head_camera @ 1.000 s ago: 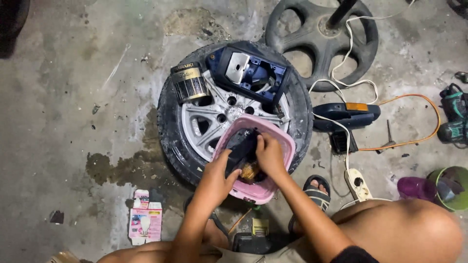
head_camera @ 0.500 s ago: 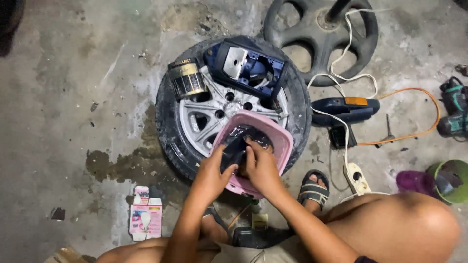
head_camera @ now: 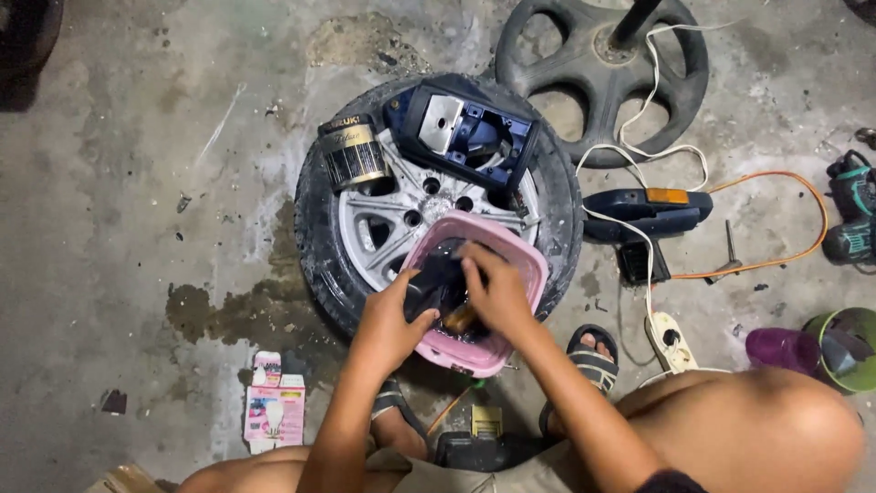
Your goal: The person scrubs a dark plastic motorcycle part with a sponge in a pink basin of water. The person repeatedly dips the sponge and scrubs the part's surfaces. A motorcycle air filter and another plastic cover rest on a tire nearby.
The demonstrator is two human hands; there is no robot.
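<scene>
I saw a dark can (head_camera: 351,153) and a blue housing (head_camera: 465,132) lying on the wheel (head_camera: 365,228). On the concrete floor (head_camera: 137,183), a pink carton (head_camera: 274,411) lay left; a blue drill (head_camera: 650,212) lay right.

Pink basin (head_camera: 527,262), blk part (head_camera: 436,278), orange cable (head_camera: 803,196)

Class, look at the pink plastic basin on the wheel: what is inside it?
Inside the pink plastic basin, the left hand grips a dark part and the right hand presses on it. The basin's bottom is hidden.
</scene>
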